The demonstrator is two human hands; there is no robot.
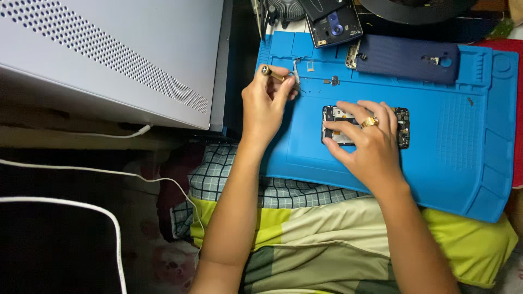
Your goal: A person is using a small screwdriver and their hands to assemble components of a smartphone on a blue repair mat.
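My left hand [265,103] grips a small screwdriver [272,73] with a brass-coloured cap, its tip down near the top-left of the blue work mat [463,141]. My right hand [368,141], with a gold ring on one finger, rests its fingers on an opened phone body [403,126] lying flat in the middle of the mat, holding it in place. The hand hides most of the phone's middle. Small metal parts [331,81] lie on the mat just above the phone.
A dark blue phone back cover [406,59] lies at the mat's top edge. Another dark phone part [333,24] and a small fan [286,8] sit behind it. A grey perforated case [109,54] stands left. White cables [81,207] trail at lower left.
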